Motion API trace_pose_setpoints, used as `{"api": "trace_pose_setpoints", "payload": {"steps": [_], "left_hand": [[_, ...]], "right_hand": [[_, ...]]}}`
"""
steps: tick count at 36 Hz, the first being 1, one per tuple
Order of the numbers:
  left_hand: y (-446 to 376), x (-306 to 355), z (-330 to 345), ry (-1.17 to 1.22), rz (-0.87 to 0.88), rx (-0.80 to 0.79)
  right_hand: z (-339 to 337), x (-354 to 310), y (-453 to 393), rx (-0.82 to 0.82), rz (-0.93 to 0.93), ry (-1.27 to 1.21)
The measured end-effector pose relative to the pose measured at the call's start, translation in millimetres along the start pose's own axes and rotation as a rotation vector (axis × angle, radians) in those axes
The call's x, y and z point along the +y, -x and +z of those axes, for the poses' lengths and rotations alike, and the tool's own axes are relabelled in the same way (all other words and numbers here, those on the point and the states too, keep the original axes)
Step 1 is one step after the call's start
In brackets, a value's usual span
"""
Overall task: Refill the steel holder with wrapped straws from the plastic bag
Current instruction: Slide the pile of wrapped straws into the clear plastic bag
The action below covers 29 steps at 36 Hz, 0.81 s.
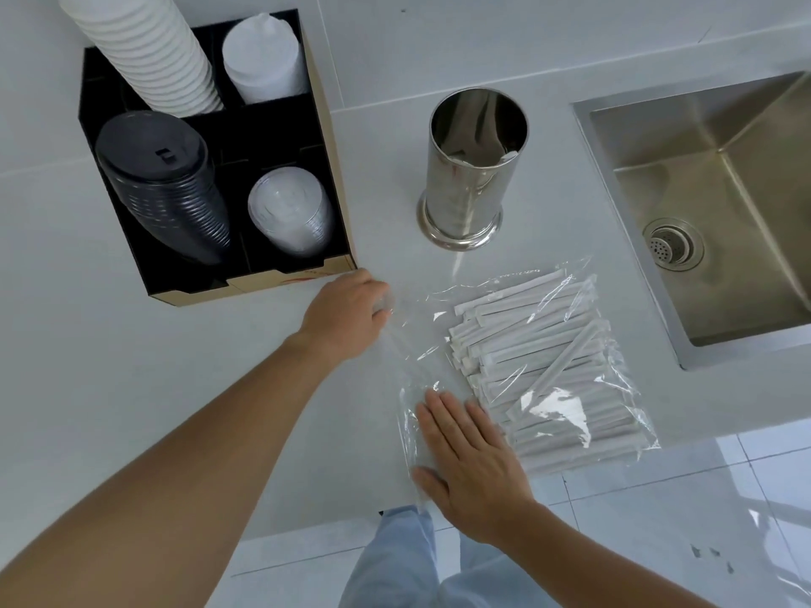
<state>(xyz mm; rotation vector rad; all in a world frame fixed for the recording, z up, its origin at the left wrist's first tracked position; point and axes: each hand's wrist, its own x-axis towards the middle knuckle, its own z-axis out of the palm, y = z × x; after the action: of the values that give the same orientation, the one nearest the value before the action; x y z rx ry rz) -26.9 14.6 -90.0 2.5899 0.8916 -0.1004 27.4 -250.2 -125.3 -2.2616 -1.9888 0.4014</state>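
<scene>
A clear plastic bag [570, 401] full of white wrapped straws [540, 357] lies flat on the counter near its front edge. My left hand [342, 318] pinches the bag's open left end, fingers closed on the film. My right hand [469, 462] lies flat, fingers spread, pressing down the bag's near left corner. Behind the bag stands the steel holder [469, 177], upright, with a few wrapped straws showing deep inside.
A black cup organizer [210, 168] with stacked white cups, black lids and clear lids sits at the back left. A steel sink [719, 199] is sunk into the counter on the right. The counter's front edge runs just below my right hand.
</scene>
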Motion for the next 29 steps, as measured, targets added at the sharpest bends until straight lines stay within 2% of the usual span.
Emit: {"api": "trace_pose_setpoints", "payload": {"steps": [9, 14, 19, 24, 29], "left_hand": [[-13, 0, -19, 0.057, 0.008, -0.04], [-19, 4, -25, 0.06, 0.053, -0.143], [-22, 11, -28, 0.128, -0.013, -0.212], [-28, 13, -26, 0.119, -0.091, -0.247], [-30, 9, -33, 0.135, -0.062, -0.258]], "right_hand": [[-5, 1, 0, 0.042, 0.013, -0.062], [-10, 2, -10, 0.117, 0.012, -0.096], [-12, -3, -36, 0.132, 0.05, -0.122], [-4, -6, -44, 0.054, 0.081, -0.073], [0, -7, -44, 0.015, 0.096, -0.088]]}}
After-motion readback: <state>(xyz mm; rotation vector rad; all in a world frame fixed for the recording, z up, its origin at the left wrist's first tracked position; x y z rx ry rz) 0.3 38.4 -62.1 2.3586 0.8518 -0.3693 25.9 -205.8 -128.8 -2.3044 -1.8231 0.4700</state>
